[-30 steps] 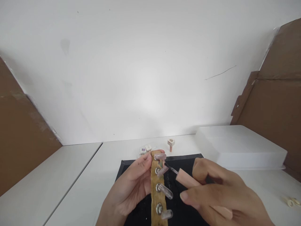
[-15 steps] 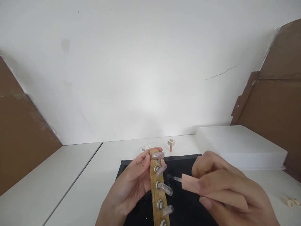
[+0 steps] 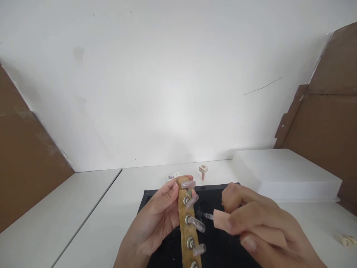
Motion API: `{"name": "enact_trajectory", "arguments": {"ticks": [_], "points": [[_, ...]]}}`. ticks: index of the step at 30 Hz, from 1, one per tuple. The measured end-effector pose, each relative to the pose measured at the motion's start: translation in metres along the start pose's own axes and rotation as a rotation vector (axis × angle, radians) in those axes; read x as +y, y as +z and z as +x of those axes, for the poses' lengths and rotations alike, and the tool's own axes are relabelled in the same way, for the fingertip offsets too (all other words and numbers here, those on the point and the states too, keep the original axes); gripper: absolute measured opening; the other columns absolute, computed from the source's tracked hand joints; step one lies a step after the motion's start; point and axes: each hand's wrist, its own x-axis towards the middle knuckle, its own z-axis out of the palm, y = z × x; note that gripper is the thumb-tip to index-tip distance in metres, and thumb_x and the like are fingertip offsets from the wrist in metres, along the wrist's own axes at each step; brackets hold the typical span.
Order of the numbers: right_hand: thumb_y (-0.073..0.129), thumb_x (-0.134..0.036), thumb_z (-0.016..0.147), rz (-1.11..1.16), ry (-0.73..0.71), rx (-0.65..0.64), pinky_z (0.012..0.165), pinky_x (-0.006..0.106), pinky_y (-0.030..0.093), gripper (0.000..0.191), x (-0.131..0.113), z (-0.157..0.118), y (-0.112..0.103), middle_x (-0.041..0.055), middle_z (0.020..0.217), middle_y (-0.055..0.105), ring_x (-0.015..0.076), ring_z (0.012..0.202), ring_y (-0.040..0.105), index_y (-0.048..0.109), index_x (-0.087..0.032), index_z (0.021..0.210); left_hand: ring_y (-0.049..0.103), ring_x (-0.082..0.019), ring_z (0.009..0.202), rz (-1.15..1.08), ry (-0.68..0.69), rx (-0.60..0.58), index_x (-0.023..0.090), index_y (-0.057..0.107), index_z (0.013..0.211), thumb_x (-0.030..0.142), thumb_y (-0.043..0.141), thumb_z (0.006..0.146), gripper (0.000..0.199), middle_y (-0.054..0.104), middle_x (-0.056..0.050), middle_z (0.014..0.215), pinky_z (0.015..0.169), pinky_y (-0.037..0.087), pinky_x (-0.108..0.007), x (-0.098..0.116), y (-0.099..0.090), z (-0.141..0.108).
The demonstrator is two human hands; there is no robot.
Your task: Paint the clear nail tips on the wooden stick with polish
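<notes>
My left hand is closed around the upper part of a wooden strip, which carries a row of round metal mounts. Glossy, translucent pinkish false nails stick out to the right from it, among them one false nail near the middle. My right hand grips the pink cap of a nail polish brush. The brush tip points left, a short gap away from the middle nails. Beneath both hands lies a black mat.
A small bottle with a square whitish top and pink lower part stands behind the mat. A white block sits at the right, near small pale ring-like pieces. Brown cardboard panels flank the white wall.
My right hand has shifted slightly left and the brush tip has dropped a little, its angle now flatter. My left hand and the wooden strip stay nearly still.
</notes>
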Motion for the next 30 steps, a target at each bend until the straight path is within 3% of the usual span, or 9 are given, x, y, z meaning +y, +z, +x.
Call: {"name": "enact_trajectory", "arguments": {"ticks": [5, 9, 13, 23, 30], "points": [[0.057, -0.032, 0.097, -0.017, 0.062, 0.016, 0.065, 0.026, 0.046, 0.013, 0.002, -0.010, -0.002, -0.0002, 0.081, 0.060, 0.0160, 0.074, 0.055, 0.062, -0.030, 0.109, 0.066, -0.011, 0.080, 0.006, 0.000, -0.005, 0.017, 0.075, 0.105, 0.029, 0.075, 0.081, 0.027, 0.071, -0.005, 0.087, 0.071, 0.051, -0.019, -0.004, 0.004, 0.001], [0.063, -0.019, 0.091, -0.011, 0.050, -0.065, 0.064, 0.024, 0.045, 0.018, 0.004, -0.009, -0.004, -0.0005, 0.081, 0.062, 0.0143, 0.073, 0.055, 0.065, -0.026, 0.107, 0.066, -0.011, 0.080, 0.011, 0.001, -0.023, 0.017, 0.074, 0.106, 0.029, 0.075, 0.081, 0.027, 0.071, -0.004, 0.088, 0.071, 0.051, -0.020, -0.004, 0.006, 0.001], [0.062, -0.014, 0.090, -0.031, 0.029, -0.036, 0.058, 0.023, 0.041, 0.012, 0.003, -0.003, -0.004, -0.0020, 0.076, 0.063, 0.0123, 0.067, 0.051, 0.064, -0.024, 0.096, 0.067, -0.012, 0.086, 0.002, 0.002, -0.009, 0.016, 0.074, 0.105, 0.028, 0.075, 0.082, 0.027, 0.071, -0.004, 0.091, 0.076, 0.051, -0.020, -0.004, 0.006, 0.001], [0.060, -0.024, 0.095, -0.037, -0.033, 0.060, 0.055, 0.023, 0.039, 0.003, 0.006, -0.001, 0.000, -0.0019, 0.072, 0.065, 0.0124, 0.063, 0.051, 0.063, -0.024, 0.094, 0.065, -0.011, 0.083, 0.011, 0.000, -0.052, 0.018, 0.074, 0.106, 0.029, 0.071, 0.085, 0.025, 0.069, -0.004, 0.092, 0.073, 0.050, -0.019, -0.004, 0.000, 0.004], [0.059, -0.003, 0.081, -0.077, -0.050, 0.009, 0.053, 0.023, 0.041, 0.023, 0.000, 0.002, -0.002, -0.0009, 0.067, 0.063, 0.0129, 0.060, 0.053, 0.065, -0.022, 0.092, 0.064, -0.012, 0.087, 0.017, -0.001, -0.052, 0.017, 0.074, 0.106, 0.028, 0.069, 0.086, 0.023, 0.067, -0.004, 0.095, 0.075, 0.050, -0.020, -0.003, 0.004, 0.004]]}}
